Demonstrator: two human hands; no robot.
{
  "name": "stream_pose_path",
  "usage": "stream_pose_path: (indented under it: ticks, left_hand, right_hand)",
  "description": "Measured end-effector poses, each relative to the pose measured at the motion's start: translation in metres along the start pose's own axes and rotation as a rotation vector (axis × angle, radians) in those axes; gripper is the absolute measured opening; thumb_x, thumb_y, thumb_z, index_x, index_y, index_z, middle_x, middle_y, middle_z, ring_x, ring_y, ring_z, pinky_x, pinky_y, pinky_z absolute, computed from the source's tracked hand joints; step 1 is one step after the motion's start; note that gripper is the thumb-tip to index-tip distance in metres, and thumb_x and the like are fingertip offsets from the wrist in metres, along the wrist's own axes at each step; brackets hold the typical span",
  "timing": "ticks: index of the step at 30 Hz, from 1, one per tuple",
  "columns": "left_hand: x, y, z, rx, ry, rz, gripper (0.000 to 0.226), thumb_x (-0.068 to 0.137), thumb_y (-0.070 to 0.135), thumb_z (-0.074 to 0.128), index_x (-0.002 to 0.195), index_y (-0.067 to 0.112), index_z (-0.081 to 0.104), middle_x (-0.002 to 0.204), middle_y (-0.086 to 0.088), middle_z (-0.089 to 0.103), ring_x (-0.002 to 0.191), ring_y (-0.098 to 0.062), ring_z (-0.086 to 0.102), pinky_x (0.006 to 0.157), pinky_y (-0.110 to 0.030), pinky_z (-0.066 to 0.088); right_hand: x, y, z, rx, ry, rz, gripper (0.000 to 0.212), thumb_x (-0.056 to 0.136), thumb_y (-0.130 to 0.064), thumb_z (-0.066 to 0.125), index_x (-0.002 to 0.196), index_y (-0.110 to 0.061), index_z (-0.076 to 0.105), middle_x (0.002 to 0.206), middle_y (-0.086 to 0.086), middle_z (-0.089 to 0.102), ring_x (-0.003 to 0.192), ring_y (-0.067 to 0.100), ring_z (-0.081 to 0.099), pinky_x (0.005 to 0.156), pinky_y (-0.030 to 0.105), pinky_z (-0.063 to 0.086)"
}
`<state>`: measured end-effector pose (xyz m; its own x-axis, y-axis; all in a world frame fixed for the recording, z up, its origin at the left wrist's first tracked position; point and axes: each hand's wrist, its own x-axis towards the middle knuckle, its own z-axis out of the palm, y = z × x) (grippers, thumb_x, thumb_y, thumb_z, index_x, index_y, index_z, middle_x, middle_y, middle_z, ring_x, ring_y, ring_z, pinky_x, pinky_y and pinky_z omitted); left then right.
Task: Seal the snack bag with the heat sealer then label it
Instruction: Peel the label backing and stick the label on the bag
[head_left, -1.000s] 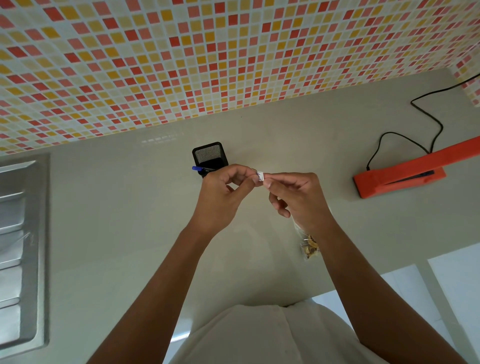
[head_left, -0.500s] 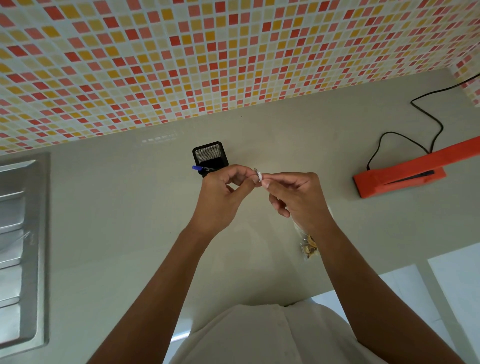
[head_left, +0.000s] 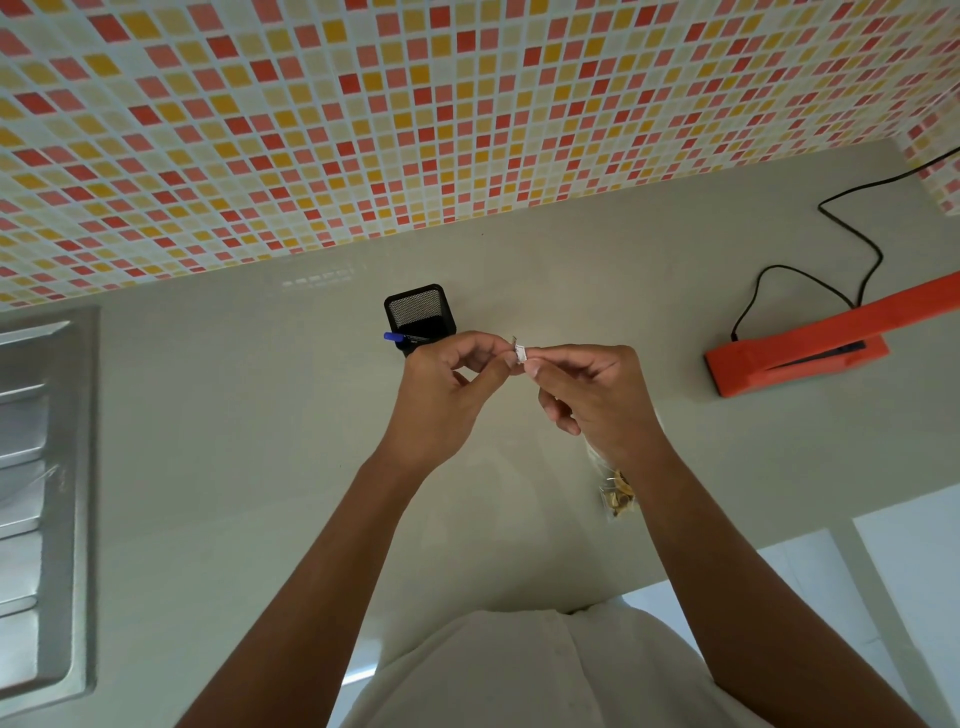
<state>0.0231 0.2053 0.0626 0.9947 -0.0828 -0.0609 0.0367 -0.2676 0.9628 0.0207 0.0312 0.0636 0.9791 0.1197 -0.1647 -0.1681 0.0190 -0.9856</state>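
Note:
A small white label (head_left: 519, 353) is pinched between the fingertips of my left hand (head_left: 449, 387) and my right hand (head_left: 592, 395), held up above the counter. The clear snack bag (head_left: 615, 491) with yellow-brown pieces lies on the counter below my right wrist, mostly hidden by that arm. The orange heat sealer (head_left: 810, 345) rests at the right, its arm raised, a black cord (head_left: 852, 244) running to the wall.
A black mesh holder (head_left: 420, 314) stands behind my left hand, with a blue pen (head_left: 395, 338) beside it. A steel sink drainboard (head_left: 41, 499) fills the left edge. The tiled wall (head_left: 415, 114) bounds the grey counter (head_left: 234, 415) at the back.
Both hands stay almost in place; the fingertips have shifted slightly on the small white label.

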Motion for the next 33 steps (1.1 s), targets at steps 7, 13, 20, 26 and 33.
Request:
stream_pose_path:
  ticks: [7, 13, 20, 26, 33]
  left_hand:
    - [0.0, -0.002, -0.001, 0.068, -0.011, 0.139, 0.015, 0.09, 0.012, 0.069, 0.103, 0.014, 0.077, 0.086, 0.01, 0.072, 0.076, -0.003, 0.062, 0.057, -0.011, 0.04]
    - [-0.002, -0.002, -0.002, 0.076, -0.036, 0.169, 0.019, 0.091, 0.009, 0.068, 0.106, 0.017, 0.076, 0.084, 0.01, 0.071, 0.076, -0.008, 0.062, 0.057, -0.013, 0.042]
    - [-0.003, -0.002, -0.004, 0.032, -0.111, 0.134, 0.025, 0.092, 0.012, 0.067, 0.115, 0.018, 0.074, 0.085, -0.003, 0.07, 0.079, -0.014, 0.06, 0.055, -0.028, 0.046]
    - [-0.002, 0.002, -0.005, 0.001, -0.177, 0.081, 0.025, 0.096, 0.012, 0.06, 0.112, 0.029, 0.072, 0.088, 0.007, 0.07, 0.077, -0.012, 0.061, 0.059, -0.048, 0.051]
    - [-0.006, 0.014, -0.002, -0.172, -0.151, -0.064, 0.013, 0.094, 0.006, 0.063, 0.096, 0.006, 0.076, 0.085, -0.007, 0.073, 0.072, -0.014, 0.063, 0.057, -0.032, 0.049]
  right_hand:
    - [-0.002, -0.002, 0.004, 0.001, 0.04, 0.009, 0.017, 0.094, -0.002, 0.064, 0.096, -0.012, 0.077, 0.071, -0.002, 0.074, 0.042, 0.015, 0.045, 0.039, 0.021, 0.028]
    - [-0.003, -0.001, 0.005, -0.01, 0.059, 0.013, 0.016, 0.093, -0.002, 0.064, 0.095, -0.01, 0.077, 0.079, 0.005, 0.076, 0.043, 0.016, 0.045, 0.039, 0.021, 0.028]
    - [-0.003, 0.0, 0.0, -0.022, 0.056, -0.009, 0.016, 0.092, -0.005, 0.067, 0.095, -0.014, 0.08, 0.059, 0.028, 0.053, 0.043, 0.018, 0.042, 0.04, 0.02, 0.027]
    - [-0.002, -0.004, -0.003, -0.036, 0.065, -0.008, 0.005, 0.09, -0.004, 0.069, 0.09, -0.003, 0.074, 0.055, 0.002, 0.058, 0.044, 0.021, 0.032, 0.042, 0.019, 0.026]
    - [-0.005, -0.016, -0.009, -0.118, 0.05, -0.052, 0.013, 0.087, -0.01, 0.074, 0.1, -0.009, 0.073, 0.068, -0.013, 0.06, 0.05, 0.008, 0.041, 0.042, 0.021, 0.034]
